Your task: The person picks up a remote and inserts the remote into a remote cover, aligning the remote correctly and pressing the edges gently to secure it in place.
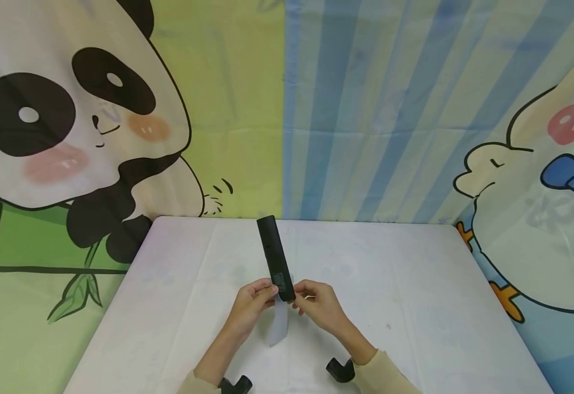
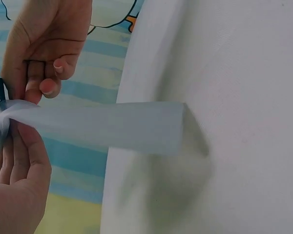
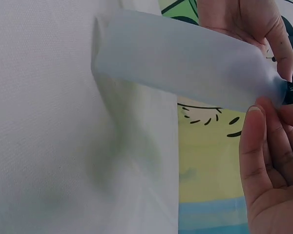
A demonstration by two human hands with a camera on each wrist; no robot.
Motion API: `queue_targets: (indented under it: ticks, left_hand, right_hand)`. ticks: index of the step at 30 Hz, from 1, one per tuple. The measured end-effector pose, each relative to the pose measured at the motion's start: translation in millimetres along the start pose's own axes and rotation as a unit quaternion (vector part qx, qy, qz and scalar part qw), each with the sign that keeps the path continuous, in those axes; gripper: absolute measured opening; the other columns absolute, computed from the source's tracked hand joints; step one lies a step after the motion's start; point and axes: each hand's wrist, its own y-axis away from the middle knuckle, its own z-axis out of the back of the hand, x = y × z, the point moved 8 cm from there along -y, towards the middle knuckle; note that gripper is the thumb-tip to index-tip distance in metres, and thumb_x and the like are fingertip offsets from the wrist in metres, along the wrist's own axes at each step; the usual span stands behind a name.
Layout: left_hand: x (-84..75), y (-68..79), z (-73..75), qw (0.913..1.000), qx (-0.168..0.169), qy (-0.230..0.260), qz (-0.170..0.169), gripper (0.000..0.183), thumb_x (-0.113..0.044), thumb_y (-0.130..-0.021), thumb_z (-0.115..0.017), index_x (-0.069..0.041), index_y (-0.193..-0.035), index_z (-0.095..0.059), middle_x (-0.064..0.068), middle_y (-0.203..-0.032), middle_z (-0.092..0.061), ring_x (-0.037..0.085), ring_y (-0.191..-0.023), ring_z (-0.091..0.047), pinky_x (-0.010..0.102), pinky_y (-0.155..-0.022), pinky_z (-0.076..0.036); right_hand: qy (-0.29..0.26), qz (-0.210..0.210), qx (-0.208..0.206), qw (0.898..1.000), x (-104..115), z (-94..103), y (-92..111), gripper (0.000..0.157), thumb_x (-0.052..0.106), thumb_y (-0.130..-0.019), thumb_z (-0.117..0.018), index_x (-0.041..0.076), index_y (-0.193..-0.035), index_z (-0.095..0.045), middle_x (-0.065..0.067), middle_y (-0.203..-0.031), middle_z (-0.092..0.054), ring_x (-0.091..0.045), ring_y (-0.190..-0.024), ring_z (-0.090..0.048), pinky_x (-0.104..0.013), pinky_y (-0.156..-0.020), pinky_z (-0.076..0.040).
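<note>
A long black bar-shaped object (image 1: pixel 273 254) with a small label near its lower end stands tilted above the table; its exact kind is unclear. From that end hangs a frosted, translucent plastic sleeve (image 3: pixel 176 58), flat and narrowing where it meets the black object. On the left side, my left hand (image 1: pixel 252 303) pinches the black object's lower end, thumb in front. My right hand (image 1: pixel 320 306) pinches at the opposite side, with thumb and fingers at the sleeve's gathered mouth (image 3: pixel 276 92). The fingers partly hide the place where sleeve and black object meet.
A white-covered table (image 1: pixel 390 284) lies below the hands. Behind it hangs a cartoon-printed cloth (image 1: pixel 390 109) with a panda and a white bird. Black wrist mounts (image 1: pixel 340 370) sit at both sleeve cuffs.
</note>
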Motion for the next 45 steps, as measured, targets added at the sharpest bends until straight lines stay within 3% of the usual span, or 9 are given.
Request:
queue_targets:
  ticks: [6, 13, 20, 26, 31, 35, 38, 41, 45]
  left_hand:
    - [-1.9, -1.0, 1.1, 0.9988, -0.026, -0.038, -0.014, 0.023, -0.007, -0.097, -0.064, 0.011, -0.112, -0.064, 0.011, -0.094, -0.072, 0.015, -0.082, -0.061, 0.027, -0.078, -0.053]
    - [-5.2, -1.5, 4.2, 0.9951, -0.045, -0.080, -0.038, 0.015, -0.003, -0.095, -0.065, 0.009, -0.104, -0.065, 0.009, -0.088, -0.070, 0.013, -0.080, -0.062, 0.025, -0.076, -0.054]
    - [-10.5, -1.0, 4.2, 0.9890, -0.041, -0.127, -0.064, 0.015, -0.006, -0.096, -0.066, 0.007, -0.105, -0.065, 0.010, -0.092, -0.068, 0.015, -0.084, -0.067, 0.024, -0.077, -0.054]
    - [-9.8, -0.2, 4.6, 0.9793, -0.053, -0.178, -0.079, 0.014, -0.005, -0.096, -0.067, 0.003, -0.107, -0.066, 0.009, -0.097, -0.068, 0.019, -0.090, -0.066, 0.023, -0.078, -0.054]
    - [-12.0, 0.8, 0.2, 0.9723, -0.039, -0.203, -0.109, 0.017, -0.006, -0.097, -0.067, 0.001, -0.112, -0.066, 0.007, -0.100, -0.067, 0.019, -0.093, -0.066, 0.026, -0.080, -0.055]
    - [-15.5, 1.9, -5.2, 0.9659, -0.025, -0.222, -0.131, 0.019, -0.010, -0.098, -0.066, -0.001, -0.114, -0.066, 0.005, -0.100, -0.067, 0.018, -0.093, -0.066, 0.026, -0.081, -0.055]
    - [-17.7, 2.6, -7.1, 0.9618, -0.020, -0.235, -0.139, 0.020, -0.014, -0.099, -0.066, -0.001, -0.114, -0.067, 0.005, -0.100, -0.067, 0.019, -0.093, -0.066, 0.026, -0.082, -0.055]
    - [-18.7, 2.2, -7.1, 0.9638, -0.014, -0.230, -0.134, 0.024, -0.016, -0.099, -0.066, 0.002, -0.114, -0.066, 0.008, -0.101, -0.068, 0.021, -0.094, -0.068, 0.027, -0.080, -0.056]
    - [-15.7, 0.9, -4.0, 0.9751, -0.010, -0.195, -0.105, 0.026, -0.015, -0.099, -0.066, 0.005, -0.114, -0.066, 0.012, -0.101, -0.070, 0.020, -0.092, -0.070, 0.028, -0.077, -0.057]
  right_hand:
    - [0.003, -0.010, 0.007, 1.000, -1, -0.5, 2, 0.009, -0.008, -0.095, -0.058, -0.006, -0.090, -0.066, -0.018, -0.078, -0.069, -0.036, -0.069, -0.066, -0.046, -0.056, -0.056]
    - [0.010, -0.035, 0.005, 0.999, -38, -1.4, 2, 0.010, -0.005, -0.096, -0.059, 0.000, -0.090, -0.064, -0.012, -0.072, -0.066, -0.036, -0.063, -0.065, -0.039, -0.053, -0.056]
    - [0.010, -0.028, 0.000, 1.000, -20, -1.0, 4, 0.009, -0.007, -0.096, -0.057, -0.006, -0.089, -0.064, -0.019, -0.067, -0.063, -0.044, -0.059, -0.061, -0.040, -0.052, -0.055]
    - [0.018, -0.033, -0.009, 0.999, -36, -0.3, 2, 0.010, -0.003, -0.096, -0.058, -0.001, -0.089, -0.064, -0.014, -0.064, -0.063, -0.037, -0.056, -0.061, -0.040, -0.050, -0.054]
    - [0.015, -0.032, -0.023, 0.999, -42, 3.7, 0, 0.013, 0.002, -0.097, -0.059, 0.005, -0.087, -0.065, -0.008, -0.062, -0.061, -0.023, -0.052, -0.060, -0.041, -0.049, -0.054]
    - [0.010, -0.043, -0.031, 0.999, -42, 7.0, -1, 0.013, 0.004, -0.097, -0.059, 0.005, -0.085, -0.065, -0.006, -0.061, -0.061, -0.022, -0.051, -0.060, -0.048, -0.051, -0.054]
    - [0.009, -0.042, -0.024, 0.999, -41, 7.2, -2, 0.014, 0.008, -0.098, -0.062, 0.005, -0.084, -0.064, -0.006, -0.062, -0.061, -0.022, -0.052, -0.060, -0.047, -0.052, -0.054]
    - [0.009, -0.038, -0.008, 0.999, -41, 6.7, -1, 0.017, 0.016, -0.099, -0.066, 0.008, -0.084, -0.063, -0.007, -0.064, -0.062, -0.024, -0.054, -0.061, -0.038, -0.051, -0.052]
    - [0.001, -0.026, 0.009, 1.000, -40, 9.1, -1, 0.016, 0.019, -0.097, -0.070, 0.009, -0.088, -0.062, -0.009, -0.070, -0.063, -0.030, -0.060, -0.062, -0.028, -0.053, -0.050]
